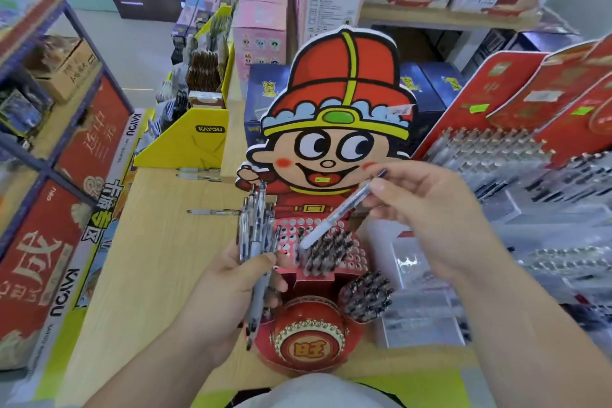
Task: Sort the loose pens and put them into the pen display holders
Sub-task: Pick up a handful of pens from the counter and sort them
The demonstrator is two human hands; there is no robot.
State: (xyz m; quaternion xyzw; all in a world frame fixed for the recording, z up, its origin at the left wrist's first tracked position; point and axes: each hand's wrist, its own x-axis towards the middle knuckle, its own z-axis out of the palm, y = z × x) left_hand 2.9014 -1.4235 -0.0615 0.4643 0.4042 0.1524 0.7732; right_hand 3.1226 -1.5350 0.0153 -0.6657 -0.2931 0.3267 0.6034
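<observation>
A wooden table (pixel 149 258) fills the lower left of the frame. At center stands a red cartoon-boy display holder (pixel 337 129), its hole grid partly filled with pens. A yellow box (pixel 198 139) sits upper left. The left hand (pixel 231 285), lower center, curls around a bundle of pens (pixel 255 228). The right hand (pixel 427 209), center right, pinches 1 slanted pen (pixel 334 215), its lower end over the grid. 3 loose pens (pixel 212 212) lie on the table, left of the holder.

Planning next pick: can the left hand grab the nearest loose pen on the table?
Probably not: path to the nearest loose pen looks free, but the left hand grips a pen bundle.
</observation>
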